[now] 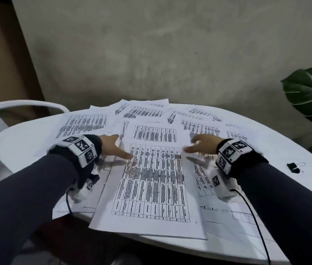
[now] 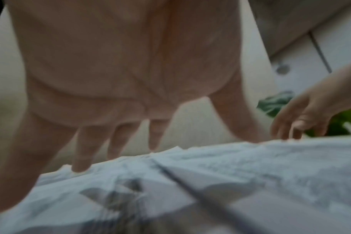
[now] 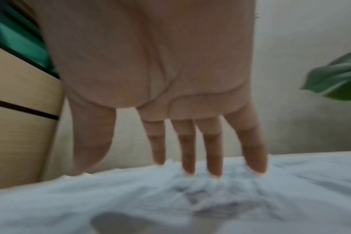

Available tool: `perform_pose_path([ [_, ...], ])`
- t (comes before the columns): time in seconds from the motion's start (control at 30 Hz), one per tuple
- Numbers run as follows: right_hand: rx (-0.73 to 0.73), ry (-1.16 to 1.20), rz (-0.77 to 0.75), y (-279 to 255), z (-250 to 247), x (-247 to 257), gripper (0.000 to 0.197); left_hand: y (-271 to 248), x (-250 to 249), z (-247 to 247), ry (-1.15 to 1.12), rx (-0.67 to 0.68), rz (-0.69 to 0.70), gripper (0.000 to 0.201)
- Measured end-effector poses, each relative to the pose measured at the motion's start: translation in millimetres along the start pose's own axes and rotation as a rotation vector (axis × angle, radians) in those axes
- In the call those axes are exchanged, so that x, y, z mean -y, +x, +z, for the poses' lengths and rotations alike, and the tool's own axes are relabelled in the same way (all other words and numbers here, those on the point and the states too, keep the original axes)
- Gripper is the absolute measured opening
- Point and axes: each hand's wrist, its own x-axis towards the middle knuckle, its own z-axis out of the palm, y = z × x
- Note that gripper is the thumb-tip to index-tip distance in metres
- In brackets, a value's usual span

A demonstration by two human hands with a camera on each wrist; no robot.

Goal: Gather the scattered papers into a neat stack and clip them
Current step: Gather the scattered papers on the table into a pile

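Several white sheets printed with black tables lie scattered and overlapping across the white table. My left hand rests flat on the papers at the left, fingers straight and spread. My right hand lies on the papers at the right, its straight fingertips touching the sheets. The top sheet lies between both hands. A black binder clip sits on the table to the right of my right wrist, apart from the papers.
A white chair stands at the table's left. Large green plant leaves hang at the right. A grey wall rises behind the table. The near sheets overhang the table's front edge.
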Motion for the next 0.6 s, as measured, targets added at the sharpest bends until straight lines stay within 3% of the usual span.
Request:
perform_pose_path([
  [0.07, 0.035, -0.079, 0.080, 0.3, -0.6, -18.3, 0.086, -4.1, 7.0, 2.5, 0.116, 0.109, -0.030, 0.145],
  [0.13, 0.145, -0.220, 0.087, -1.8, 2.5, -23.7, 0.085, -6.1, 5.0, 10.8, 0.152, 0.155, -0.024, 0.134],
  [0.3, 0.321, -0.201, 0.006, -3.7, 1.3, -4.4, 0.101, -5.1, -17.4, 27.2, 0.285, -0.012, 0.012, 0.121],
  [0.37, 0.350, -0.224, -0.018, -17.8, -3.6, -1.1, 0.072, -6.1, -22.8, 30.6, 0.241, -0.094, -0.021, 0.101],
  [0.47, 0.292, -0.078, 0.003, -26.5, -9.2, -19.4, 0.052, -8.0, -19.1, 27.7, 0.169, -0.184, -0.121, 0.084],
  [0.53, 0.149, 0.121, 0.059, -21.8, -11.3, -34.7, 0.052, -4.6, -13.0, 18.8, 0.099, -0.183, -0.172, 0.089],
  [0.6, 0.006, 0.070, 0.150, -18.0, -8.3, -39.6, 0.064, 7.4, -7.8, 14.4, 0.062, -0.168, -0.173, 0.104],
])
